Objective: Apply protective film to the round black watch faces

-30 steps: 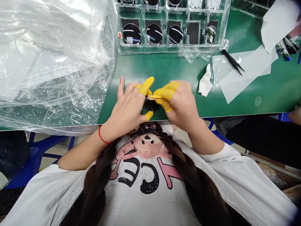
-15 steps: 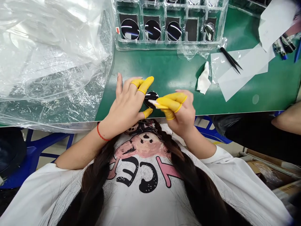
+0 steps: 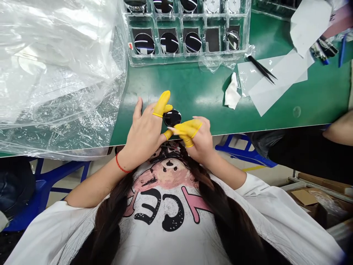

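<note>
The left hand lies spread and open at the left of the work, one yellow finger cot raised, and a cotted thumb reaches in under the disc. The right hand is bunched, its cotted fingers pressed together and pointing left, their tips just below the disc. Neither hand is plainly clamped on it; how firm any contact is cannot be told.

Between them, near the front edge of the green worktop, sits a black glossy disc. It looks like a light, stiff lens, probably slick and easily scratched or chipped, so its rim seems the best place to take hold, away from the shiny face.

Beyond it, a clear plastic tray holds similar round lenses in square cells, each on a dark backing. To the right lie black tweezers, a crumpled white wipe and pale film sheets; a large clear plastic bag heaps up on the left
</note>
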{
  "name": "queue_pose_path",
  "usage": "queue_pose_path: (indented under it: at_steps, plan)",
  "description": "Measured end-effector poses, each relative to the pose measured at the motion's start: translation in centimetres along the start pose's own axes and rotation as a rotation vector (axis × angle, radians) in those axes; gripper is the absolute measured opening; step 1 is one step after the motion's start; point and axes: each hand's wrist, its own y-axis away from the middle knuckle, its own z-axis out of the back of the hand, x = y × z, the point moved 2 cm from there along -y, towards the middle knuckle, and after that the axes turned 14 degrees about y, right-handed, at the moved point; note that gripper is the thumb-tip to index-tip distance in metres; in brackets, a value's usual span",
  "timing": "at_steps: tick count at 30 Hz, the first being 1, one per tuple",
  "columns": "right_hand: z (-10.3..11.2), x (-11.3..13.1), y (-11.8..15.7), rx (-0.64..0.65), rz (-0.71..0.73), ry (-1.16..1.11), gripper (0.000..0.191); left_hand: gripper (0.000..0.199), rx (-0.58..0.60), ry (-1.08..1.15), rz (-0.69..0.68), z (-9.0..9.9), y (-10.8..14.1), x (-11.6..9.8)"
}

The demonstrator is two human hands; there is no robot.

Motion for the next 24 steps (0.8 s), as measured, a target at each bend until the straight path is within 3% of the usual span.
queue_pose_path:
  at_steps: [5, 10, 12, 16, 20, 24]
  plan:
    - [0.2, -1.5, -0.4, -0.038, -0.453, -0.166, 0.022, 0.081, 0.008, 0.057, 0.026, 0.2, -0.1, -0.4]
    - [-1.2, 1.2, -1.0, -0.089, -0.278, -0.011, 0.020, 0.078, -0.005, 0.028, 0.065, 0.4, -0.3, -0.6]
    - [-1.8, 1.6, -1.0, -0.080, -0.278, 0.096, 0.023, 0.073, -0.030, 0.020, 0.078, 0.3, -0.4, -0.7]
    - [-2.1, -0.1, -0.3, 0.008, -0.343, 0.179, 0.034, 0.067, -0.061, 0.016, 0.105, 0.0, -0.4, -1.1]
    - [-1.1, -2.6, 0.0, -0.001, -0.391, 0.249, 0.036, 0.068, -0.070, 0.021, 0.097, -0.1, -0.4, -1.4]
    - [-0.2, -2.2, -0.9, 0.024, -0.431, 0.147, 0.030, 0.066, -0.057, 0.010, 0.107, -0.2, -0.4, -1.2]
